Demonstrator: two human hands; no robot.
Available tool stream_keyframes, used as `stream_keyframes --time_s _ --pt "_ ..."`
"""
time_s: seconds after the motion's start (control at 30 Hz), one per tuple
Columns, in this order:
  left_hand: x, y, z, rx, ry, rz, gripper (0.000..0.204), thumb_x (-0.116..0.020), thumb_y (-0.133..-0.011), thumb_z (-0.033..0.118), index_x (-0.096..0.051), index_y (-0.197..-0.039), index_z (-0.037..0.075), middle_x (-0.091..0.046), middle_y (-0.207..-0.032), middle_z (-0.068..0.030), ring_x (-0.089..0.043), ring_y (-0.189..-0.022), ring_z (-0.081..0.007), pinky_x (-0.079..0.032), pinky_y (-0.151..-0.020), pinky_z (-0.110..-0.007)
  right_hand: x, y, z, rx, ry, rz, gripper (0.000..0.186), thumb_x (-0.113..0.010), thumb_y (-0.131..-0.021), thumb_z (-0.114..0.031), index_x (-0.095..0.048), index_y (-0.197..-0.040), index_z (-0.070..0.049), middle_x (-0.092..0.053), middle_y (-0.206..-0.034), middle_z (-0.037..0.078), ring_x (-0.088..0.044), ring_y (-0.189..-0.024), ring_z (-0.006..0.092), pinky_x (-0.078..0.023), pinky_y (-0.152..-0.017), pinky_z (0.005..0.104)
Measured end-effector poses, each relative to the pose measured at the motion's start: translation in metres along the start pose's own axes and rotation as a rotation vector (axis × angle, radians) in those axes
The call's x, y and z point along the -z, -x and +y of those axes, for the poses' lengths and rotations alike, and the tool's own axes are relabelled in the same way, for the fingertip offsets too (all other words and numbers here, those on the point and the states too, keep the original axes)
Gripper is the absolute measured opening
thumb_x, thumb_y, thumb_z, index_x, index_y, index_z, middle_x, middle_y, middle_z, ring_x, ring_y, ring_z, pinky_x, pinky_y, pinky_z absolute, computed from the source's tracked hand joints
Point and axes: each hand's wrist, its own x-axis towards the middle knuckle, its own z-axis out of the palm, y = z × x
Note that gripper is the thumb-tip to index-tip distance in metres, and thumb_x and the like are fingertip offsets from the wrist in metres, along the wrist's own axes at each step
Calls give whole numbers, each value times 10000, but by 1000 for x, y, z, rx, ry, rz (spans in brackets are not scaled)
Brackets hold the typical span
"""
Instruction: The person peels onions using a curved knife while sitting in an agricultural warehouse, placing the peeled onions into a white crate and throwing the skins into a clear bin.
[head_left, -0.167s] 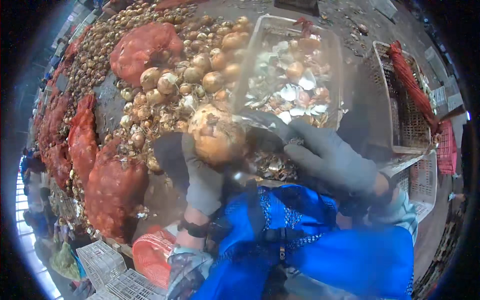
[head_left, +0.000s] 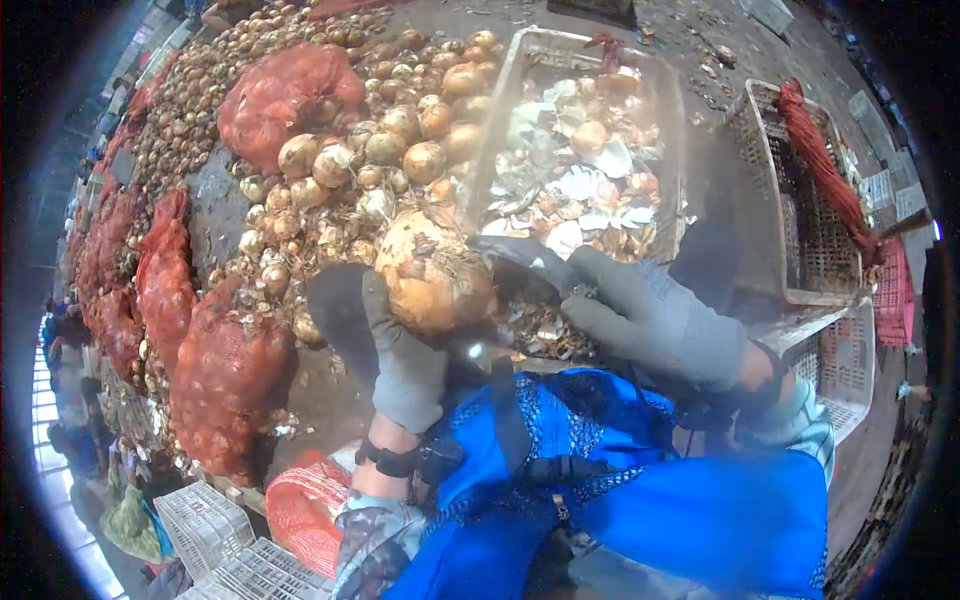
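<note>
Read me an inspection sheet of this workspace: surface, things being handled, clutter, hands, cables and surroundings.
Surface: grey floor, scattered with scraps.
Things being handled: a large brownish onion, papery skin partly on; a dark, blade-like tool beside it.
Clutter: many loose onions; red mesh sacks; a pale crate holding white and brown peelings.
Hands: both gloved; left hand grips the onion, right hand the tool.
Cables: nothing seen.
Surroundings: at right, another crate with twisted red mesh draped across it.
</note>
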Motion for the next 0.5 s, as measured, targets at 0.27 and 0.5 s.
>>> stream_keyframes --time_s 0.27,0.5 --pt "-5 -12 3 -36 -168 40 598 -397 -896 552 -427 -1301 113 -474 -1291 -98 -484 -1174 -271 -413 -989 -438 5 -17 -3 -247 -472 -163 310 -487 -886 -247 -482 -1092 -14 -571 -797 148 -585 -719 254 -470 -632 371" --pt "27 3 -43 -106 -93 -155 505 -374 -951 345 -317 -1363 58 -410 -1330 -144 -394 -1239 -286 -275 -1075 -408 -1 -39 -33 -409 -974 -142 483 -478 -917 -303 -423 -1278 14 -541 -880 22 -488 -766 82 -432 -664 222"
